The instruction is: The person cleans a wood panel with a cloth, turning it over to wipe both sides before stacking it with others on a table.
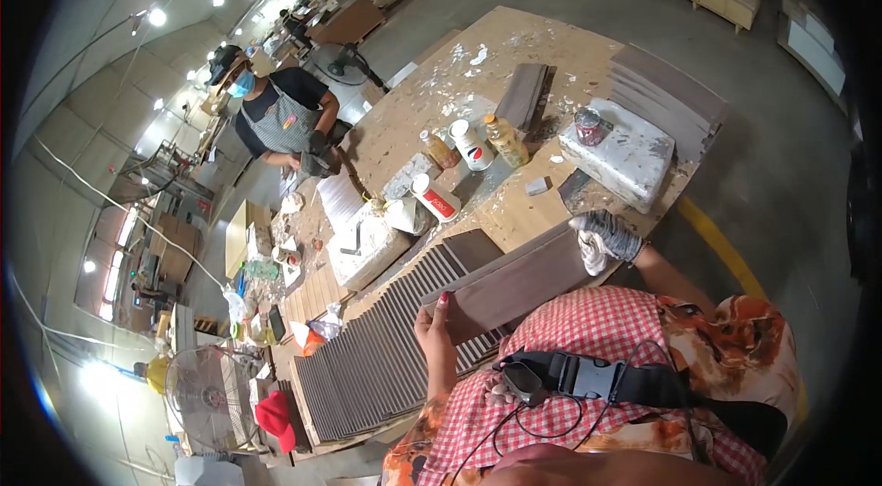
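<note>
A long dark brown wooden board point(514, 291) is held up on edge in front of me, tilted. My bare left hand point(435, 339) grips its left end, with the thumb over the upper face. My right hand point(606, 236), in a grey glove, is closed around a white cloth point(593, 258) at the board's right end. The cloth looks pressed to the board there. Just beyond and left of the board lies a long row of thin dark strips point(367, 371), stacked side by side; the board covers part of it.
White cups point(470, 144) and glass bottles point(507, 139) stand mid-table. A small tin point(589, 126) sits on a white-stained block point(620, 155) at right, by stacked dark boards point(669, 86). Across the table a masked person point(285, 114) works. A fan point(209, 394) and red cap point(276, 420) are at left.
</note>
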Demonstrator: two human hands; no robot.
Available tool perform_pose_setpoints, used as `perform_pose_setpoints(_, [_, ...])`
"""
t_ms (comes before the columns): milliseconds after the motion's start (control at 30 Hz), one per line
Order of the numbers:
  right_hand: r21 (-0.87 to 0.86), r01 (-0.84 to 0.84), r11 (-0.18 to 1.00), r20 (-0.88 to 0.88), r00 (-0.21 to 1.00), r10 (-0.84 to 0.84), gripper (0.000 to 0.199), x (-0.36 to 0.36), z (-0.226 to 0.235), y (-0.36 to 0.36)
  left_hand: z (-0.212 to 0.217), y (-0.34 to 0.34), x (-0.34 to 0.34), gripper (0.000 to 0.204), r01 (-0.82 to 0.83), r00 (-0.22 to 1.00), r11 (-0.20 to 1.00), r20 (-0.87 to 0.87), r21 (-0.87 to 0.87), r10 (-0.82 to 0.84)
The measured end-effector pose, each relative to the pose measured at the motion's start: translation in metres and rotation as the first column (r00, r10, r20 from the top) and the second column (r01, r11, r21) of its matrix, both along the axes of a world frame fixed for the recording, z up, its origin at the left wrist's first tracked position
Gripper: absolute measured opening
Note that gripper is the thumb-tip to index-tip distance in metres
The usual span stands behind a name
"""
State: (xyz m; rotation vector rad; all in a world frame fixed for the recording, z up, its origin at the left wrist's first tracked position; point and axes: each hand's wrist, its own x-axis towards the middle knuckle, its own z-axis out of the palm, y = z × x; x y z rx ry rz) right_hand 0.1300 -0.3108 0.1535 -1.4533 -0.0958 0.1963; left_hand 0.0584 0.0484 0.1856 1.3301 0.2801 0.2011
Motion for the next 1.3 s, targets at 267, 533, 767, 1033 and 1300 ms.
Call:
perform_pose_setpoints(267, [-0.679, -0.067, 0.732, 0.107, 0.976, 0.189, 0.046, -0.053, 0.023, -0.018, -0.016, -0.005, 0.009, 0.015, 0.189, 0.982, 0.981, 0.009, -0.037, -0.188])
perform_pose_setpoints(533, [-0.612, -0.007, 0.791, 0.19, 0.969, 0.156, 0.036, -0.069, -0.005, -0.044, -0.012, -0.013, 0.039, 0.008, 0.218, 0.967, 0.973, 0.117, 0.072, -0.225])
perform_pose_setpoints(767, [-0.44, 0.114, 0.891, 0.191, 0.981, -0.031, 0.034, -0.059, 0.026, -0.106, 0.028, -0.113, 0.081, 0.014, 0.207, 0.946, 0.968, 0.223, 0.14, -0.234])
perform_pose_setpoints(1033, [-0.084, 0.644, 0.76, 0.362, 0.731, -0.579, 0.039, -0.048, 0.108, -0.291, 0.01, -0.192, 0.145, 0.045, 0.041, 0.97, 0.846, 0.183, 0.531, -0.162])
perform_pose_setpoints(1300, [0.25, 0.823, 0.51, 0.065, 0.512, -0.857, 0.031, -0.006, 0.088, -0.436, 0.02, -0.272, 0.142, 0.046, -0.035, 0.999, 0.871, -0.013, 0.491, 0.048])
